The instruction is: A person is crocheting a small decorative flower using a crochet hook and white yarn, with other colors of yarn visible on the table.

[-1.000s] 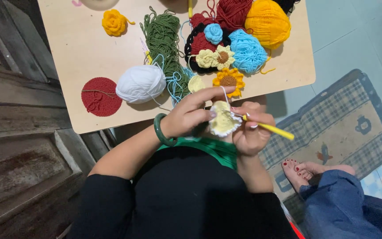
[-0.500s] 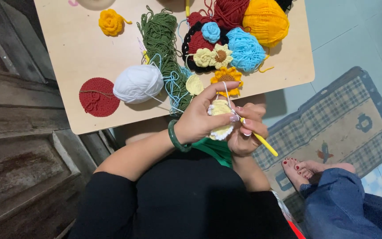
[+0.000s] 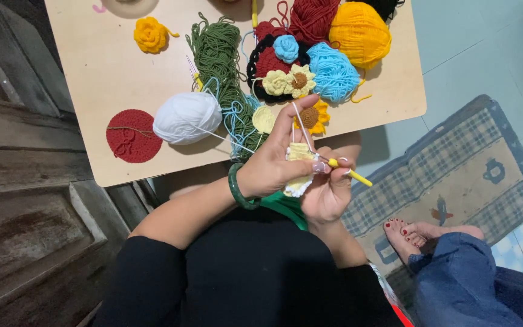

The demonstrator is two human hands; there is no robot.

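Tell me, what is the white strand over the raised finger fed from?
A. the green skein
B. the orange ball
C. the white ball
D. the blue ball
C: the white strand runs from the left hand across the table to the white ball.

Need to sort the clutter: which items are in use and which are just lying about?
In use: left hand, right hand, small pale yellow-and-white crocheted piece, yellow-handled crochet hook, white yarn ball.
Lying about: red crocheted disc, green yarn skein, orange yarn ball.
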